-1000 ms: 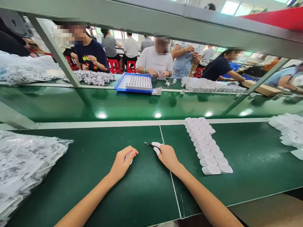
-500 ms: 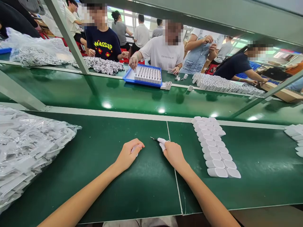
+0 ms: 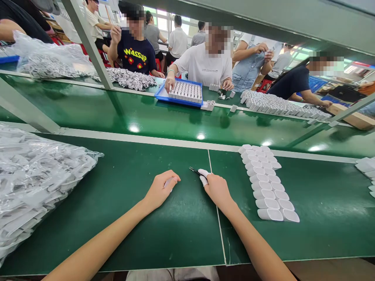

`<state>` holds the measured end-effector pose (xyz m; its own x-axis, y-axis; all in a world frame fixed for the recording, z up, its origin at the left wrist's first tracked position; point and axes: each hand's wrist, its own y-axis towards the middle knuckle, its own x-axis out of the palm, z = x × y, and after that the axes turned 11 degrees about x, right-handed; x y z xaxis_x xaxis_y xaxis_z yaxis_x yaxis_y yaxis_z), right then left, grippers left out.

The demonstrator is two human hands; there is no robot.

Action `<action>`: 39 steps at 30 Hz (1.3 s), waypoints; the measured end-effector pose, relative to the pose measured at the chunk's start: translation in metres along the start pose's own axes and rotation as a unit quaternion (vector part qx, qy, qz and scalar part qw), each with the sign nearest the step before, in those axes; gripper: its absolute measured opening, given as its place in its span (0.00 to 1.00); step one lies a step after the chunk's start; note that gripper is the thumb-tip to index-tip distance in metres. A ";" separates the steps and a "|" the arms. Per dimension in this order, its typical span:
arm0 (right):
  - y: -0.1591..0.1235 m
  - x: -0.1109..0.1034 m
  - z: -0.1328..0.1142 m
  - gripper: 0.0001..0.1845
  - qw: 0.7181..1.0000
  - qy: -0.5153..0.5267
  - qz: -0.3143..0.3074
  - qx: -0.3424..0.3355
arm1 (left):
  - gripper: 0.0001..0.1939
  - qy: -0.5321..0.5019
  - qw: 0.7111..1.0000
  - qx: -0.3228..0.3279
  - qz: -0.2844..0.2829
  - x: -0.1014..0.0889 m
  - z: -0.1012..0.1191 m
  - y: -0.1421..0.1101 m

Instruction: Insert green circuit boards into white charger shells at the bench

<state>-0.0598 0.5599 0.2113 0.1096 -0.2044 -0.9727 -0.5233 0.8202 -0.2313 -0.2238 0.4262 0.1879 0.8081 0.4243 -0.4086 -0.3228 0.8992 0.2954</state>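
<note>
My left hand (image 3: 159,190) rests on the green bench mat (image 3: 123,218), its fingers curled round a small white plastic part (image 3: 168,183) that mostly stays hidden. My right hand (image 3: 216,188) lies just to the right of it, with white finger cots on two fingertips, pinching thin dark tweezers (image 3: 194,171) whose tips point up and left. The two hands sit a short gap apart near the seam in the mat. A double row of white plastic caps (image 3: 268,182) lies to the right of my right hand.
A clear bag of white parts (image 3: 38,175) fills the left of the bench. A glossy green belt (image 3: 175,121) runs behind, with slanted metal posts (image 3: 88,43). Several people work across it by a blue tray (image 3: 181,93) and rows of parts (image 3: 278,104). More white parts (image 3: 366,168) sit far right.
The camera has tilted down and shifted a little, so the bag and people sit differently in view. Both hands stay in nearly the same place on the mat.
</note>
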 end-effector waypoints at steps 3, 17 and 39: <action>0.000 -0.001 0.001 0.19 1.000 0.008 0.003 -0.004 | 0.17 0.001 1.000 0.006 0.002 0.000 -0.001 0.000; 0.004 0.003 0.007 0.15 0.999 -0.028 0.023 -0.004 | 0.16 0.002 0.999 0.049 0.008 0.003 -0.003 -0.003; 0.000 0.010 0.009 0.15 0.995 -0.072 0.060 -0.032 | 0.15 -0.005 0.997 0.068 0.022 0.003 -0.007 -0.003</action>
<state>-0.0511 0.5632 0.2010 0.1611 -0.0253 -0.9866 -0.5914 0.7979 -0.1171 -0.2236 0.4255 0.1791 0.7997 0.4608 -0.3849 -0.2886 0.8572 0.4265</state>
